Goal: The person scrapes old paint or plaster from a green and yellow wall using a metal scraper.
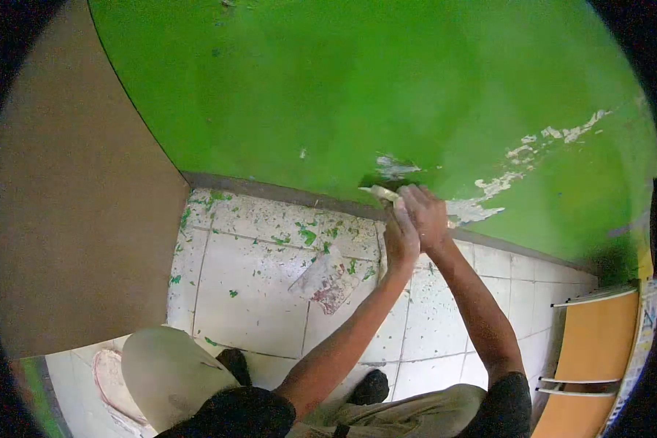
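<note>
Low on the green wall (328,87), both hands are together around a pale, dusty scraper (384,193). Its thin tip points left, close to the wall surface. My left hand (401,237) is closed around it from below. Pressed against it, my right hand (426,217) is closed too, its fingers bent toward the wall; part of the scraper is hidden in the grip. Just above the hands is a bare, whitish scraped patch (396,167). A longer band of peeled paint (515,164) runs up to the right.
Green paint chips (308,237) litter the white tiled floor (252,306). A stained, clear plastic sheet (328,281) lies there. A brown panel (80,197) stands at the left, with a whitish container (113,387) near my knee. Orange boards with metal legs (595,339) stand at the right.
</note>
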Available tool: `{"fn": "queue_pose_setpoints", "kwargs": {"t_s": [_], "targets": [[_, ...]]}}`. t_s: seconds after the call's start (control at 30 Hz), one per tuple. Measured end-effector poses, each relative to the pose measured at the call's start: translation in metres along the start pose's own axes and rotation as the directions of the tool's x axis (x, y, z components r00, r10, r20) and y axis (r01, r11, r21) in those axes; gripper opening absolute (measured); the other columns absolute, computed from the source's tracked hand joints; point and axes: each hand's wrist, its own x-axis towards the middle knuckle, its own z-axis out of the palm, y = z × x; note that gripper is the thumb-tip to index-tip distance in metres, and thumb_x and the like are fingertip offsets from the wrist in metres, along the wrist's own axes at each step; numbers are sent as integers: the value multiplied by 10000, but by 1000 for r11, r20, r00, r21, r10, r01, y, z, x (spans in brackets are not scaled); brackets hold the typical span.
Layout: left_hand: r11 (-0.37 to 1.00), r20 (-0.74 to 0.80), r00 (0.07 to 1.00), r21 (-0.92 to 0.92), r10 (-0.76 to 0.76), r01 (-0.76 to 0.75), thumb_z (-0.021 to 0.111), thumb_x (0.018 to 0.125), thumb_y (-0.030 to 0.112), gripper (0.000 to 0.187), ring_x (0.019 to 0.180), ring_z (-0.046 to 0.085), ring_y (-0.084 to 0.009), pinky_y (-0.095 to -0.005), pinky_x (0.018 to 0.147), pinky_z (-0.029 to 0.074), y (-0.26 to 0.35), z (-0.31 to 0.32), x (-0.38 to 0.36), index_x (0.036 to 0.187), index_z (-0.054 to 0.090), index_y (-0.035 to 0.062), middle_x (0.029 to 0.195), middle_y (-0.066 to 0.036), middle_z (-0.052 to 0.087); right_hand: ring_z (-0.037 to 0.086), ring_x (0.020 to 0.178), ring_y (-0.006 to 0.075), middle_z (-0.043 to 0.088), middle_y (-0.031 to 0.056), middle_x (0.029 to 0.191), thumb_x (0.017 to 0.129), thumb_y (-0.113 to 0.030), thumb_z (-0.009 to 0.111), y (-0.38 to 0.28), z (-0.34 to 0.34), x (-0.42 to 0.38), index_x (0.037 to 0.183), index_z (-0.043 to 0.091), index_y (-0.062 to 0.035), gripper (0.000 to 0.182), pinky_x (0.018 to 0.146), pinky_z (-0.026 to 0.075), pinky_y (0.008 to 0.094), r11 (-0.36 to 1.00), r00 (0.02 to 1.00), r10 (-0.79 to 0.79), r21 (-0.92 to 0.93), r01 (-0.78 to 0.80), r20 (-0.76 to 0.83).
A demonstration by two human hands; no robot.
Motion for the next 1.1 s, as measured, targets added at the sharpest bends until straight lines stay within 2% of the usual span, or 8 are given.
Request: {"fn": "queue_pose_setpoints", "kwargs": {"t_s": [0.07,0.1,0.4,0.53,0.57,0.73,1.03,1.1], "targets": [[974,53,984,-139,-172,177,257,1080,496,617,1037,612,-387,-435,924,471,14,-8,-2,1243,511,-42,1127,-287,604,604,750,321,592,101,815,817,-211,661,-5,-4,13,917,606,-87,169,605,494,432,1000,995,31,0,-31,99],[996,0,996,-10,91,-91,268,1078,499,609,1001,615,-379,-430,919,471,10,-4,-1,1231,510,-39,1086,-282,613,602,746,316,593,96,817,815,-207,658,-10,-18,25,913,607,-90,161,606,494,427,995,997,75,59,-76,21],[933,-35,932,-8,360,-360,290,1095,379,528,1034,584,-393,-445,937,447,39,0,3,1275,460,-88,1096,-296,583,562,702,324,562,113,815,829,-226,635,-25,-57,53,955,589,-68,207,578,459,421,997,992,65,43,-61,-109],[976,99,973,-81,209,-202,248,1097,396,530,1029,586,-399,-438,928,448,88,-12,-4,1260,483,-50,1099,-280,586,560,712,318,553,99,801,822,-223,643,-37,-79,80,910,564,-92,177,580,448,435,999,985,38,-26,-43,-168],[972,102,969,-88,225,-217,289,1078,447,620,1073,614,-518,-530,880,494,96,-12,-2,1471,300,-33,1195,-381,579,560,712,318,553,99,801,822,-223,643,-39,-82,83,910,564,-92,177,580,448,435,999,985,27,-24,-32,-169],[931,30,931,-48,363,-361,299,1073,459,644,1120,598,-514,-532,886,501,90,-10,0,1498,272,-24,1209,-372,587,579,729,313,556,95,794,816,-212,647,-48,-83,89,909,556,-104,169,599,480,429,996,984,57,-62,-69,-171],[953,135,944,-32,302,-301,351,1070,428,654,1214,563,-469,-455,995,462,136,-26,0,1567,209,27,1354,-333,539,630,786,394,630,183,871,877,-226,618,-43,-99,117,986,592,-56,204,644,505,467,928,922,362,153,-341,-137],[985,114,979,-30,170,-168,338,1071,438,638,1207,576,-456,-463,981,473,103,-22,9,1567,227,53,1351,-328,545,631,794,395,636,188,883,867,-205,627,-25,-56,88,1000,600,-52,204,661,510,464,972,964,224,98,-212,-142]]}}
